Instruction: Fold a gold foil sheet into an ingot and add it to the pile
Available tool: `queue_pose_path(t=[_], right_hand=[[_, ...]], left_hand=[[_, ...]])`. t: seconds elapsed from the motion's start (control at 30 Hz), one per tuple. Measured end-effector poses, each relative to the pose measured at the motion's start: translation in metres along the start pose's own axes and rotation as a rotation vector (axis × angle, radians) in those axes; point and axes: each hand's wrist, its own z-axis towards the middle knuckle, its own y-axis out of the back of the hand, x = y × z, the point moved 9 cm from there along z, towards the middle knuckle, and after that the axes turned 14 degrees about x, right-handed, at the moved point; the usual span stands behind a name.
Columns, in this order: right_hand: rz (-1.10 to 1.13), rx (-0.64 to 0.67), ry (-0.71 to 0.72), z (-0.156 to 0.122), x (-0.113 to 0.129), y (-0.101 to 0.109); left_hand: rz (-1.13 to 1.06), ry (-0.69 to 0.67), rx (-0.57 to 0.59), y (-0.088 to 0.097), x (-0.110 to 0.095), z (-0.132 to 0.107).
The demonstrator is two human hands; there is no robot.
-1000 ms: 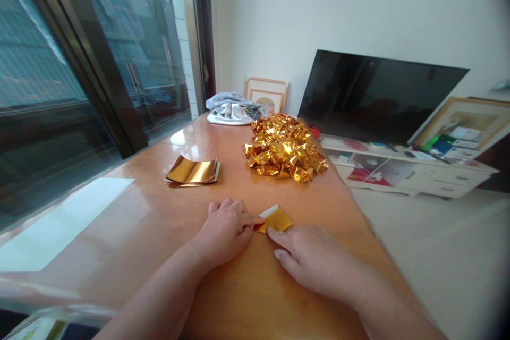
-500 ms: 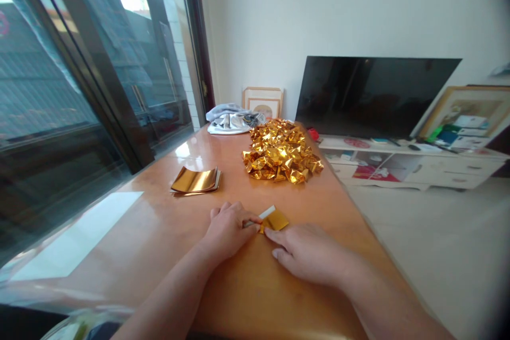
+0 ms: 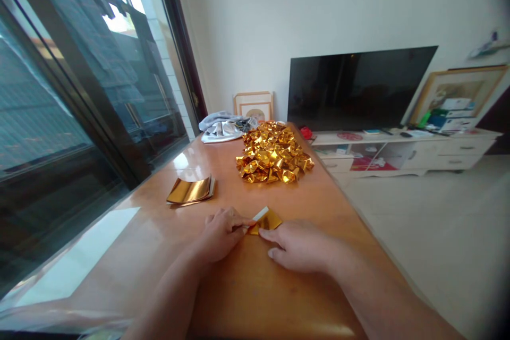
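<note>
While the left hand (image 3: 223,234) bears on the left end of the gold sheet (image 3: 271,219), the right hand (image 3: 298,247) sets its index fingertip at the near edge, thumb apart from it and gripping nothing. Left thumb and index finger lie close together at the sheet; whether they pinch or only press cannot be told. The sheet lies partly folded on the table (image 3: 247,289), a pale strip showing along its far-left edge, nearer the hands than the stack (image 3: 189,191) and the pile (image 3: 274,154). The step in hand appears to be folding and creasing; the next move calls for steady left-hand hold and even fingertip pressure along the fold.
</note>
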Motion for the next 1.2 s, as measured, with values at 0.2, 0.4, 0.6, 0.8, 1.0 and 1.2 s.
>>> queue_pose_path(t=[0.2,0.4,0.6,0.8,1.0,1.2], right_hand=[[-0.039,-0.036,-0.028,-0.005,0.001,0.006],[-0.054,-0.137,-0.097,0.001,0.003,0.015],[-0.078,-0.133,0.021,0.009,0.025,0.006],[-0.098,-0.106,-0.017,0.007,0.023,0.005],[-0.046,-0.083,-0.034,-0.003,0.012,0.009],[0.100,-0.052,-0.033,-0.004,-0.009,0.009]], left_hand=[[0.000,-0.014,-0.021,0.000,0.002,0.001],[-0.002,-0.011,-0.032,-0.001,0.001,0.000],[0.009,-0.009,-0.045,0.001,-0.001,-0.001],[-0.004,-0.011,-0.036,-0.003,0.003,0.001],[-0.037,-0.024,-0.053,-0.002,0.004,0.000],[-0.042,-0.030,-0.077,0.001,0.001,-0.002]])
